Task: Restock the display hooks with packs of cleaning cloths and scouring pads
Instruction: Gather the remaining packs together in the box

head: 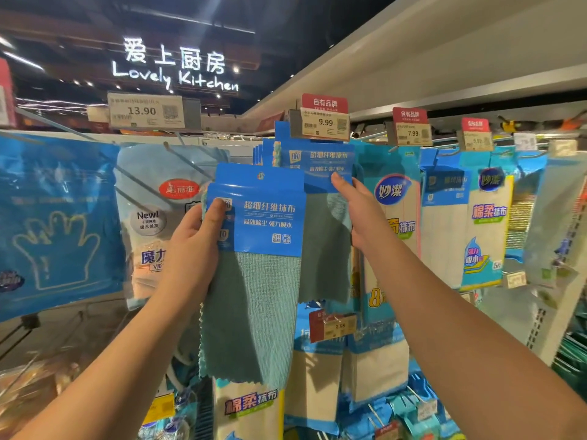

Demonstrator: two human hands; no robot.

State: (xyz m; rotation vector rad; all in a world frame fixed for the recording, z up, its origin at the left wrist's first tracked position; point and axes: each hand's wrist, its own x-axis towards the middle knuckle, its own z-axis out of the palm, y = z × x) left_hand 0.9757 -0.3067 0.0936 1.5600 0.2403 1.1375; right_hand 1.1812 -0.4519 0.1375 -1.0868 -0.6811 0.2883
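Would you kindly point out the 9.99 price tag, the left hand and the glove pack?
9.99 price tag (324, 123): head view, its printed face.
left hand (196, 246): head view, its back.
glove pack (57, 230): head view, the glove outline.

A stack of teal microfibre cloth packs (254, 281) with blue card headers hung upright, gripped at its header's left edge. Just behind and to its right, matching hooked packs (320, 236) hung below a 9.99 price tag (320, 123).
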